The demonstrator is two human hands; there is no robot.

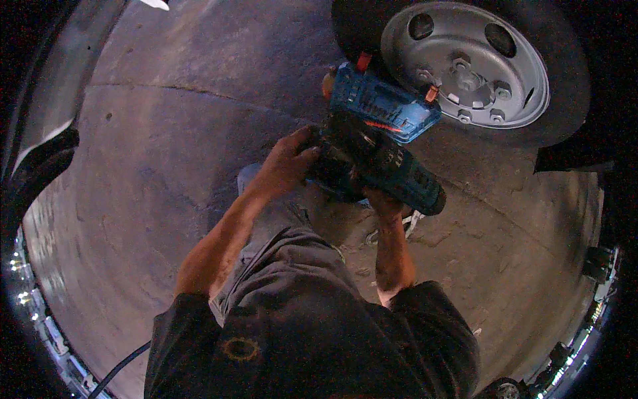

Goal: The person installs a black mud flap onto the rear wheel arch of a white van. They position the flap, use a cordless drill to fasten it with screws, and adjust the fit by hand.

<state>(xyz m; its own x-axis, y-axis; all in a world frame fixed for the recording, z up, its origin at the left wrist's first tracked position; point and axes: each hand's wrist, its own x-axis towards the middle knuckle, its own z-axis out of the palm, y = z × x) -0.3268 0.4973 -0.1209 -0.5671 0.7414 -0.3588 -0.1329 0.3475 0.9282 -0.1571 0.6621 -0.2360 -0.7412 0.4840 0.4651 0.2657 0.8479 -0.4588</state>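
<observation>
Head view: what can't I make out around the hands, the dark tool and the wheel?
All in the head view:
- Right hand: fingers mostly hidden by the dark tool; exact grip unclear.
- Left hand: fingertips lost in shadow against dark parts; contact unclear.
- Blue piece with red tabs: too dark underneath to tell whether it joins the tool.
- Tyre: cut off by the top edge.

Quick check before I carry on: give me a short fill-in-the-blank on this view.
1. The wheel stands toward the picture's upper ____ corner.
2. The plastic part with orange-red tabs is coloured ____.
3. The right hand is at the dark tool, and so is the ____ hand.

Missing words: right; blue; left.
</observation>
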